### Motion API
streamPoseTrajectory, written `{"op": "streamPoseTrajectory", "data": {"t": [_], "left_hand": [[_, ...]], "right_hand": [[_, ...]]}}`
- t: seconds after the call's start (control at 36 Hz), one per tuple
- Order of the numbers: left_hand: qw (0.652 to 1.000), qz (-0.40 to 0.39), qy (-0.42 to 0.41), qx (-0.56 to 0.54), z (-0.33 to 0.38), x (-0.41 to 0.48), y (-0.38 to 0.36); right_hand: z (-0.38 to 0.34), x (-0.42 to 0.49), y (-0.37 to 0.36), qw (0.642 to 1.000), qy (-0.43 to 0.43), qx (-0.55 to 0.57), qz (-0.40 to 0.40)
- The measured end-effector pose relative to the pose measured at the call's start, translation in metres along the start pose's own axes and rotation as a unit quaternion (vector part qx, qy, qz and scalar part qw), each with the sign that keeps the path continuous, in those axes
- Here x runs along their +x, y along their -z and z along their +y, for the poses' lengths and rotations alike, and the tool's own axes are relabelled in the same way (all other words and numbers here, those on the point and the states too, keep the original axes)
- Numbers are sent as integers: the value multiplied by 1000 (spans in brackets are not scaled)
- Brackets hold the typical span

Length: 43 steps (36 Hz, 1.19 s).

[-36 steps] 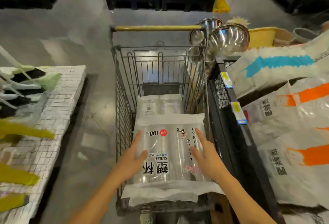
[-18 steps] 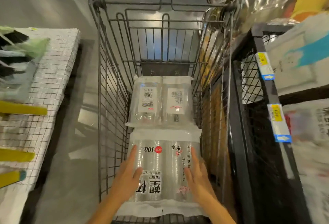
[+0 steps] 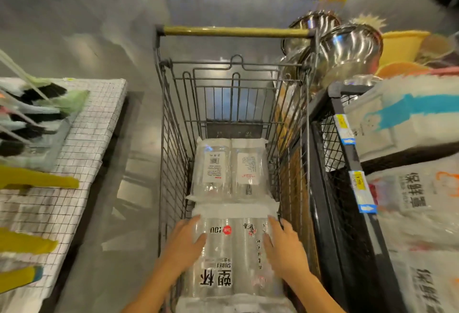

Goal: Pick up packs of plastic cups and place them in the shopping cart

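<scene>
A clear plastic pack of cups (image 3: 233, 250) with black and red print lies in the near end of a wire shopping cart (image 3: 173, 163). My left hand (image 3: 183, 245) rests flat on the pack's left side, fingers straight. My right hand (image 3: 283, 245) lies on its right side, fingers straight along the wrap. A second clear pack of cups (image 3: 229, 168) with white labels lies deeper in the cart, touching the first one's far end.
The cart's yellow handle bar (image 3: 236, 32) is at the far end. Steel bowls (image 3: 347, 49) and a black wire shelf (image 3: 347, 151) with printed white sacks (image 3: 417, 188) stand at the right. At the left is a checked table (image 3: 82, 163) with brushes (image 3: 37, 109). Grey floor lies between.
The near pack has gone down from the cart's rim onto its floor, both hands still on it. The view has tilted down and back up.
</scene>
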<state>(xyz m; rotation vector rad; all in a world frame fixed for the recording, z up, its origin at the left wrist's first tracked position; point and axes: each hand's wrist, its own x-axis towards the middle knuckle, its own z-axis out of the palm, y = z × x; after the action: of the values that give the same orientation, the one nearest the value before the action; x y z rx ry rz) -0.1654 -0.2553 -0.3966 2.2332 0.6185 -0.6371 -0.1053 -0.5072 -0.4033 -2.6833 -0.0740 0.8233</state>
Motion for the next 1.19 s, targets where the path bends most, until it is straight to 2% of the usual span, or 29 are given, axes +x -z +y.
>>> {"op": "streamPoseTrajectory", "data": {"t": [0.22,0.31,0.53,0.72,0.86,1.06,1.19], "left_hand": [[985,93,-120,80,100,-60,146],[972,132,-152,121,120,-89,192],[953,210,-141,166,128,-164,270],[934,302,-59,183,93,-238,296],[921,362,21,145,55,-298,291],[897,412,144,75,-8,-389,255],[866,438,238,47,-53,-468,211]], "right_hand": [[-105,-30,149,975,141,-124,115],[-143,-55,192,963,183,-133,148],[-219,-112,258,927,285,-128,209],[-280,-144,265,888,384,-161,193],[-320,-171,241,849,471,-176,161],[-362,-227,180,774,597,-190,91],[-390,-287,124,713,671,-201,32]]}}
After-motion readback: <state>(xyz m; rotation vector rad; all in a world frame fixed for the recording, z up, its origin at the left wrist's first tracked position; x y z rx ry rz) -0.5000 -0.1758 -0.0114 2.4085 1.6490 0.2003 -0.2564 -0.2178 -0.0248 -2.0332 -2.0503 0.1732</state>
